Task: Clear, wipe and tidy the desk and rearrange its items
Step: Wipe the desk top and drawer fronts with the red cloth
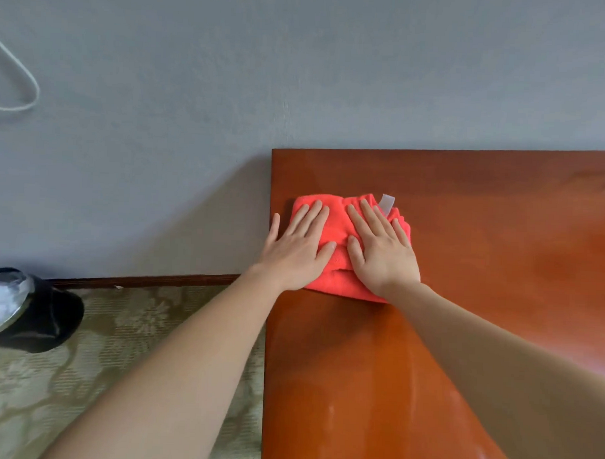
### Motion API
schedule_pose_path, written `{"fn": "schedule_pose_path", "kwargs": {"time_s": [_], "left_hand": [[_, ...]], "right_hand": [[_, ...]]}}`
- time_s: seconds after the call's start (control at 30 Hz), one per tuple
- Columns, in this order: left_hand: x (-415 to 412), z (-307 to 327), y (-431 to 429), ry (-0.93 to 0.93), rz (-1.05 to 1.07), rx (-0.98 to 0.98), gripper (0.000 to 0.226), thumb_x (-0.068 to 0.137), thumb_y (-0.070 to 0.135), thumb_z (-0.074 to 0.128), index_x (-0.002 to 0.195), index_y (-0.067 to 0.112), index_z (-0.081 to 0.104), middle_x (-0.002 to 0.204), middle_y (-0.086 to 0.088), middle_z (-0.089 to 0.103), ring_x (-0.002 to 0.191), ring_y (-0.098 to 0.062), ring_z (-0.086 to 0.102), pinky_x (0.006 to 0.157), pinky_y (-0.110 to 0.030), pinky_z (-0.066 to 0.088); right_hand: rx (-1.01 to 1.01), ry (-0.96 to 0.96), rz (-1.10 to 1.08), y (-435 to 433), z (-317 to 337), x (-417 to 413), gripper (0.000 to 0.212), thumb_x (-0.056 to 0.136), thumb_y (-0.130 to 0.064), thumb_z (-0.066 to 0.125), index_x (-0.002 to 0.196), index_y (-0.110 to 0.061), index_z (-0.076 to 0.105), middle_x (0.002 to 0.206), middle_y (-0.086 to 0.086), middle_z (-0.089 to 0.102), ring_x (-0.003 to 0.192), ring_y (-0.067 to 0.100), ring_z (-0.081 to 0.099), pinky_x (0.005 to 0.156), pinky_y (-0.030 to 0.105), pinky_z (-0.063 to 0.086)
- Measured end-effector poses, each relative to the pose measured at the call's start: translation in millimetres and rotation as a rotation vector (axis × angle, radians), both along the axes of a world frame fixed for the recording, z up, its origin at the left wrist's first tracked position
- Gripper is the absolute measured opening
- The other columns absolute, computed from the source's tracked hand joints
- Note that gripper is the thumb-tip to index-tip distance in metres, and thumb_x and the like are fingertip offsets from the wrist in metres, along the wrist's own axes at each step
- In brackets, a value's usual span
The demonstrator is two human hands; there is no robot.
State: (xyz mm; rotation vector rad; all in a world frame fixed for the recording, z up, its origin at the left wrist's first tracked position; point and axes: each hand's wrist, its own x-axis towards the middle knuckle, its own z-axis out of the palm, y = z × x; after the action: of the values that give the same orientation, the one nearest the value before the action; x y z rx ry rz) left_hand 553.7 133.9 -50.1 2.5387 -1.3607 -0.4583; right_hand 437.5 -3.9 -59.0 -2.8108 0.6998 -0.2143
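Left hand [295, 249]: lying flat, fingers straight, pressing on the coral microfibre cloth [336, 213]; little finger reaching past the cloth's left side to the desk's edge.
Right hand [379, 249]: lying flat beside it, fingers straight, pressing the same cloth.
Cloth: folded, lying under both palms near the far left corner of the reddish wooden desk [482, 235]; white tag [386, 203] sticking out at its far right.
Floor, left: black waste bin [41, 316] tilting on patterned carpet [136, 326].
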Motion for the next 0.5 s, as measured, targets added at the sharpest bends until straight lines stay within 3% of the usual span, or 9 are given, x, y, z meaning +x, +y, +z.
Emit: {"fn": "schedule_pose_path", "kwargs": {"time_s": [0.3,0.5], "left_hand": [[108,-1,-89,-0.04,0.127,-0.024,0.064,0.104,0.046,0.025,0.159,0.024,0.0,0.165,0.012,-0.008,0.15,-0.006,-0.01,0.123,-0.048,-0.003],[124,-4,-109,-0.045,0.178,-0.016,0.064,0.104,0.045,0.025,0.159,0.024,0.0,0.166,0.01,-0.006,0.151,-0.008,-0.008,0.122,-0.049,-0.003]], "right_hand": [[0.001,-0.006,0.057,-94,-2,123,0.066,0.091,-0.049,0.015,0.155,-0.032,0.022,0.162,-0.004,0.019,0.15,0.015,0.012,0.122,0.041,0.005],[-0.006,-0.004,0.122,-122,-5,144,0.055,0.101,-0.041,0.03,0.154,-0.033,0.021,0.162,-0.003,0.019,0.15,0.016,0.013,0.122,0.041,0.005]]}}
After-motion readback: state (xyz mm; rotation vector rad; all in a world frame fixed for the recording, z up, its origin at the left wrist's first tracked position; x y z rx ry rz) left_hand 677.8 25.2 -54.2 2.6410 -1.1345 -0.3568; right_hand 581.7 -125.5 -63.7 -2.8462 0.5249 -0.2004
